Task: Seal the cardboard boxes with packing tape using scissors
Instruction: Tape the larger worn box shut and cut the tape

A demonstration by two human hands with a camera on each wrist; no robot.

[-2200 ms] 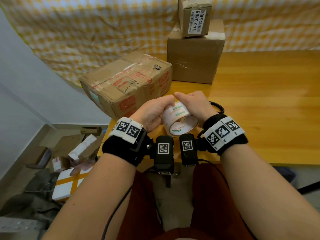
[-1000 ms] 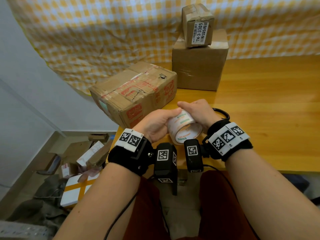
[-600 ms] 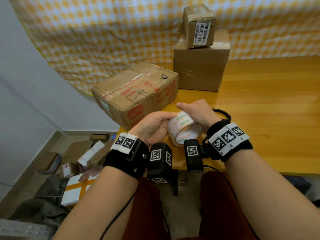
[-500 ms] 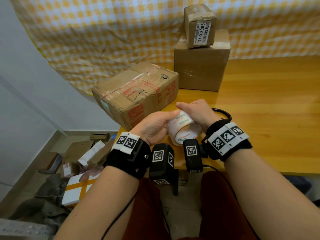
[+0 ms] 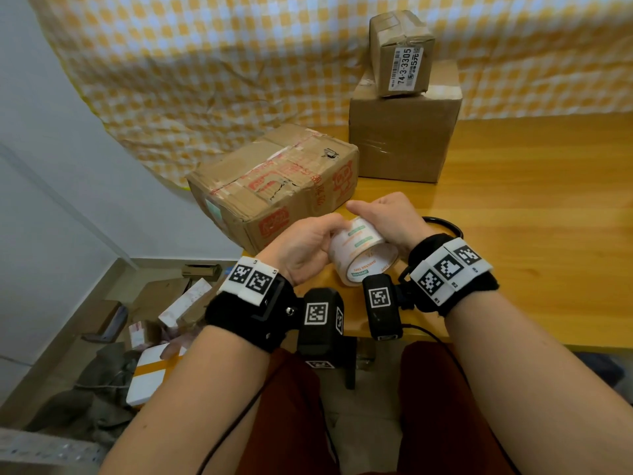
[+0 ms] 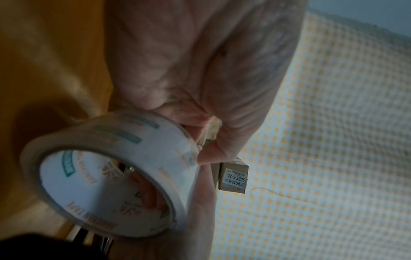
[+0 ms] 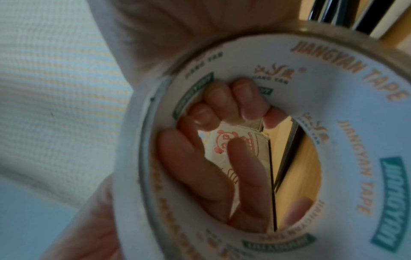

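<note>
The tape (image 5: 363, 250) is held just above the table (image 5: 513, 234), near the torn box (image 5: 274, 183). Both the left hand (image 5: 301, 248) and the right hand (image 5: 387, 221) are curled round it. It looks light, stiff and smooth. The loose end is best picked at on the rim.

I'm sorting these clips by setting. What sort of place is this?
Probably a home parcel-packing corner: used cardboard boxes on a wooden table, a checked cloth hung as backdrop, and packaging clutter on the floor.
</note>
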